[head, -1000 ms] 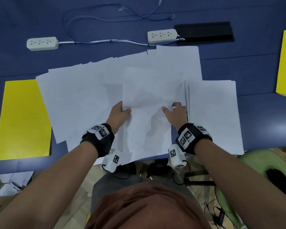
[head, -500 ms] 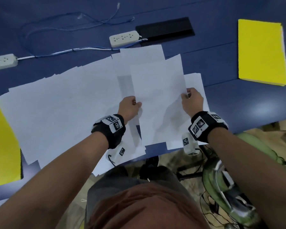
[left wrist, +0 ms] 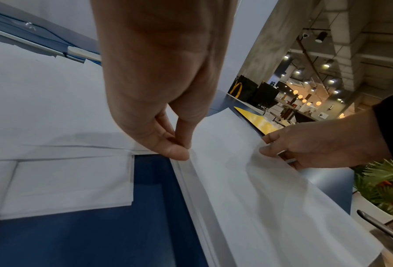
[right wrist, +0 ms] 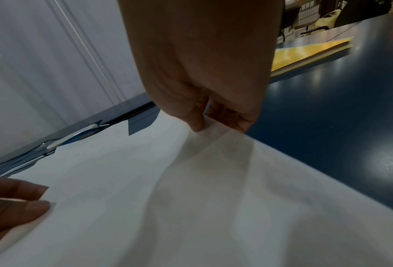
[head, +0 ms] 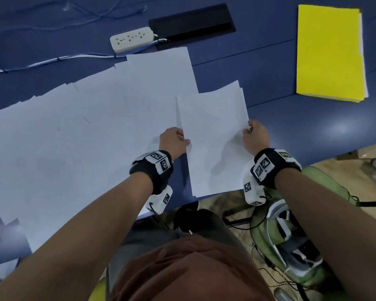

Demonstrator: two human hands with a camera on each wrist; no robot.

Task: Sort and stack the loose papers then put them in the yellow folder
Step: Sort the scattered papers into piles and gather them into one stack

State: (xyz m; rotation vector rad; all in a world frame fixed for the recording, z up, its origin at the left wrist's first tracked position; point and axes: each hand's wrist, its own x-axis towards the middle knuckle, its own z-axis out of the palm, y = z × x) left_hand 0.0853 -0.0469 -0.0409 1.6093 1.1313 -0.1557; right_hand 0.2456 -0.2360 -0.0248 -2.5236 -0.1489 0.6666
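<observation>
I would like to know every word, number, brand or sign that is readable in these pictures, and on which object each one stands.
No words or numbers are readable.
Yellow arches sign, no letters, on a dark board behind the table in the left wrist view.
Black-and-white square code markers, patterns only, on the left wristband and the right wristband.
The loose papers, the held sheet and the yellow folder show no print.
The power strip shows no legible marking.

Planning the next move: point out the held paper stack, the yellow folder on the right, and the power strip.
held paper stack (head: 213, 135), head view, middle of top sheet
yellow folder (head: 329, 53), head view, centre of cover
power strip (head: 131, 39), head view, middle of its top
</observation>
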